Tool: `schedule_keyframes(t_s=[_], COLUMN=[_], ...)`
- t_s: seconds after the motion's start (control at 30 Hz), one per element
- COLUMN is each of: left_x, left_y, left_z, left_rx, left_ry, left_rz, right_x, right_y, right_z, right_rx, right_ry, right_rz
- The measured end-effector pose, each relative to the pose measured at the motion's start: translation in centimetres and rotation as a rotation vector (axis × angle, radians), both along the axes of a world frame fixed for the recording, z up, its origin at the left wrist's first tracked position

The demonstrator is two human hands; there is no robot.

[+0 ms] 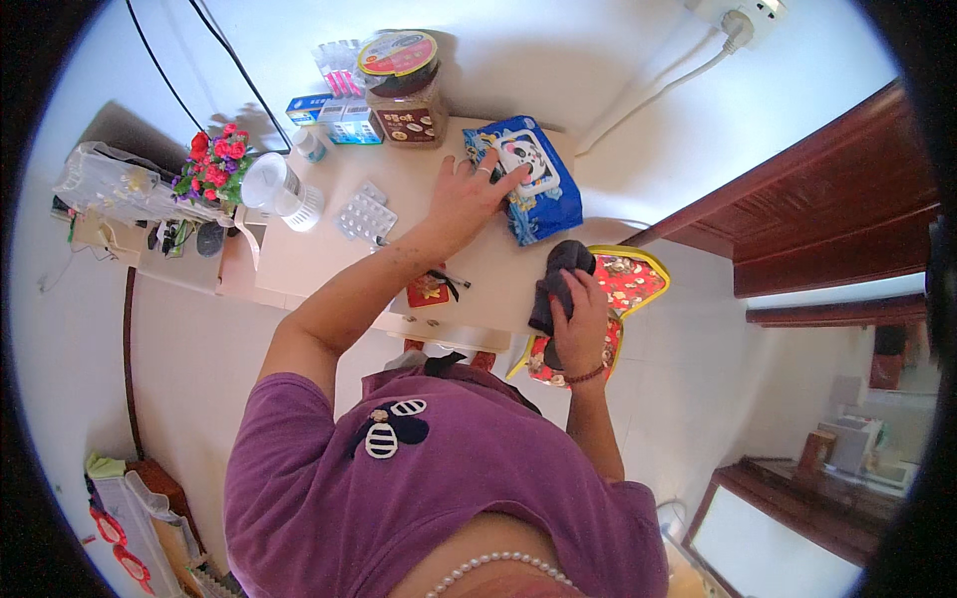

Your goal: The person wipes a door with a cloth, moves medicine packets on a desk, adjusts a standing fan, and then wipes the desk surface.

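Observation:
My left hand (pixel 471 197) reaches over the table and lies with its fingers spread on a blue wipes pack (pixel 554 211) with a white panda lid (pixel 531 159). A finger touches the edge of that lid. On my right, at the table's corner, my right hand (pixel 583 324) is closed on a dark bunched cloth (pixel 560 274); its exact kind does not show. Beneath and beside this cloth is a red patterned fabric item (pixel 633 282) with yellow trim, partly hidden by my hand.
Along the table's back stand a large lidded jar (pixel 411 118), blue-and-white boxes (pixel 351 122) and a small white bottle (pixel 309 147). Pill blister packs (pixel 366 212) lie left of my forearm. A red packet (pixel 427 290) is near the front edge. Flowers (pixel 212 164) stand left.

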State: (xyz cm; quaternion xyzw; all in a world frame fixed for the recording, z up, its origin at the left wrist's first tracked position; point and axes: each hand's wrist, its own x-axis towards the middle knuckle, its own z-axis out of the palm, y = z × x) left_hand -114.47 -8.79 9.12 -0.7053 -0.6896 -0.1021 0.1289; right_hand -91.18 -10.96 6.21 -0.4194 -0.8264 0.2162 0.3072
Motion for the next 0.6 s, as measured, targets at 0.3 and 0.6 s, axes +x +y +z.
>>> schedule_keyframes(t_s=[0.3,0.6], left_x=[2.3,0.1], left_y=[4.6,6.2], left_z=[0.3,0.3], left_rx=[0.069,0.091], left_ry=[0.02,0.062], left_rz=[0.114,0.189], right_x=[0.1,-0.2], right_y=[-1.4,-1.5], right_z=[0.3,0.2], right_rx=[0.029,0.084], right_ry=[-0.021,-0.06], right_rz=[-0.008,-0.017])
